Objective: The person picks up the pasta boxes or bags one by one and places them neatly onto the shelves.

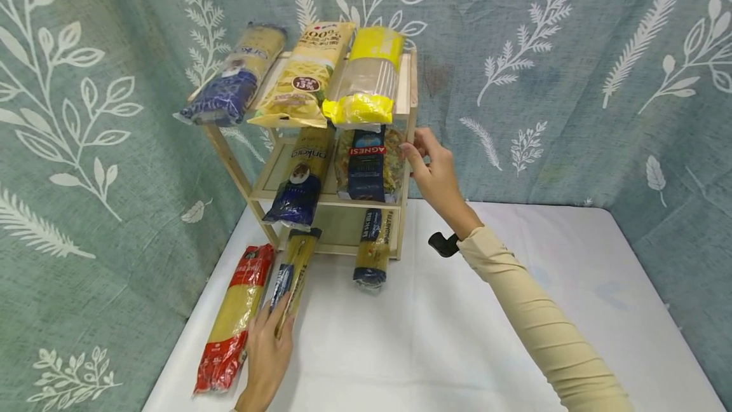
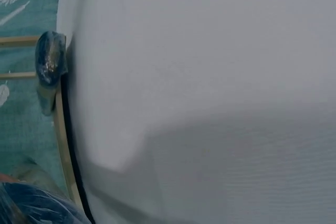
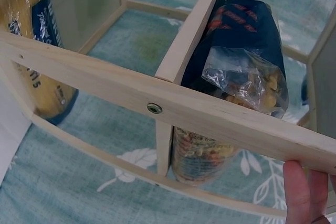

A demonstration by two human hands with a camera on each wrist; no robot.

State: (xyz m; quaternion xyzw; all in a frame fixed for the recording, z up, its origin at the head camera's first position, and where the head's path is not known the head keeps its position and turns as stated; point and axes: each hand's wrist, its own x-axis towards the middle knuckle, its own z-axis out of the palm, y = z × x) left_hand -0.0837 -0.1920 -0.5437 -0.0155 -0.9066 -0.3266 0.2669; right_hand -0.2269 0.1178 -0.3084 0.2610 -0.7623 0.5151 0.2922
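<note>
My left hand grips the near end of a clear spaghetti packet with a dark blue end and label. The packet slants up from the white table to the left side of the wooden shelf's bottom level. With thumb and fingers, my right hand holds the right upright of the wooden shelf. In the right wrist view, fingertips touch the pale wooden frame. Just beside that hand, on the middle level, is a dark-labelled Agnesi pasta bag. The left hand is out of sight in the left wrist view.
A red-ended pasta packet lies left of my left hand. Another spaghetti packet protrudes from the bottom level. Above are a blue Ankara packet and, on top, blue, cream and yellow packets. A black object shows near the right wrist.
</note>
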